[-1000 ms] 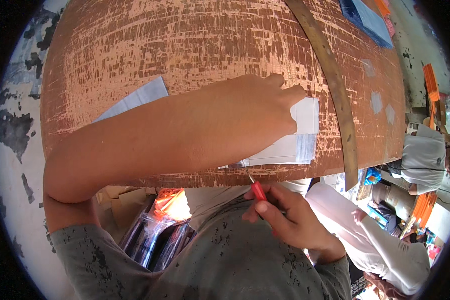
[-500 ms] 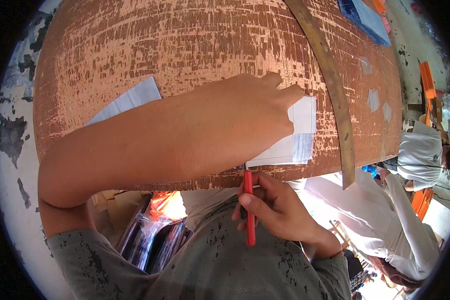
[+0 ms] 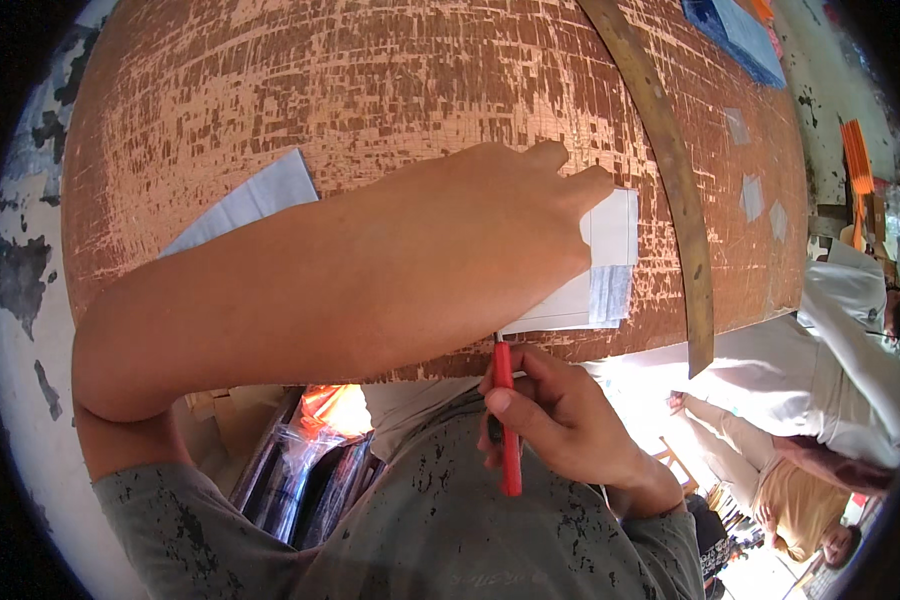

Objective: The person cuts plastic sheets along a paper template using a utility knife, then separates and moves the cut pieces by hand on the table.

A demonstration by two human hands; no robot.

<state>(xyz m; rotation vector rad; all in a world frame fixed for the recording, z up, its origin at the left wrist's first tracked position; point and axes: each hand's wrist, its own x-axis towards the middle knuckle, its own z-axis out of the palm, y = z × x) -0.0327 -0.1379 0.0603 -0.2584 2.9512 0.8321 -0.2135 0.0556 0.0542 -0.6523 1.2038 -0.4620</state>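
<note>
My left forearm crosses from the left. Its hand (image 3: 535,210) presses down on a white sheet (image 3: 612,222) marked with thin lines, its visible fingers spread and their tips hidden. Under this sheet's lower right corner shows striped bluish-white material (image 3: 610,288). At the table's near edge, my right hand (image 3: 562,412) is closed round a slim red-handled tool (image 3: 507,430). The tool's thin metal end points at the sheet's lower left corner, beside my left forearm; its very tip is too hidden to make out. Another bluish-white piece (image 3: 255,203) lies partly beneath my left forearm.
The worn brown tabletop (image 3: 320,90) carries a long metal ruler (image 3: 670,180), right of the sheet, overhanging the near edge. Small pale scraps (image 3: 751,198) and blue cloth (image 3: 735,40) lie farther right. Plastic-wrapped goods (image 3: 300,480) sit below the table. People stand or sit at right.
My hands keep nearly the same places, with the tool still in my right hand. At the right, a person in white has shifted, and another person in tan now shows.
</note>
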